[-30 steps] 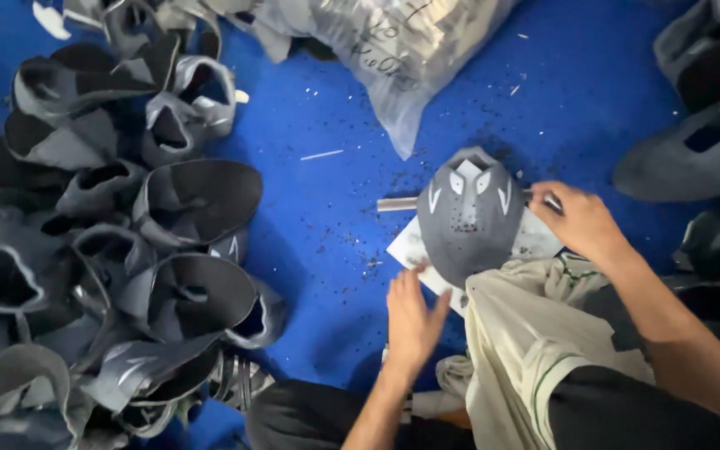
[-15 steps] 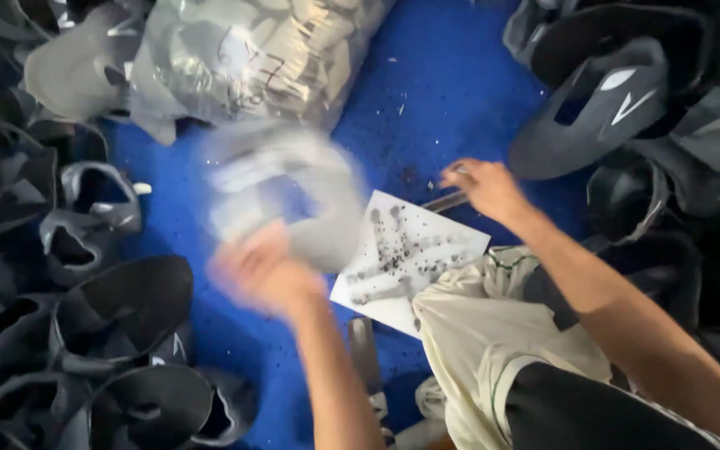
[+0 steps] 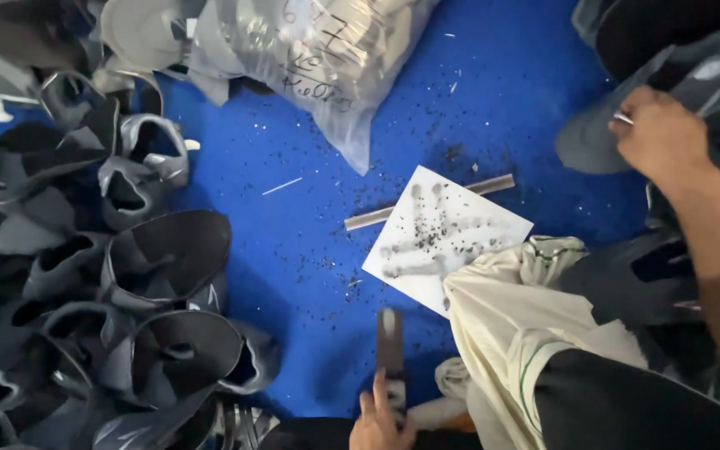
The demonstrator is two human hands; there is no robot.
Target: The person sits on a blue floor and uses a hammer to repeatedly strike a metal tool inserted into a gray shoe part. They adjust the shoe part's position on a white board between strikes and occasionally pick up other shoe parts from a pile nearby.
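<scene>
Grey flat blade point(image 3: 390, 337) gripped by left hand point(image 3: 381, 421); right hand point(image 3: 660, 137) clutches a smooth dark shoe upper point(image 3: 668, 92).

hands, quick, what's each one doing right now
Left hand: closed on a flat grey tool.
Right hand: grips a grey shoe upper; a thin metal piece shows between the fingers.

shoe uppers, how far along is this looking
Done: a large heap of grey shoe uppers lies piled on the blue floor. In hand: the right hand grips another upper from the stack on the other side, and the left hand holds a flat tool. Left: that dark stack and a full plastic bag.
</scene>
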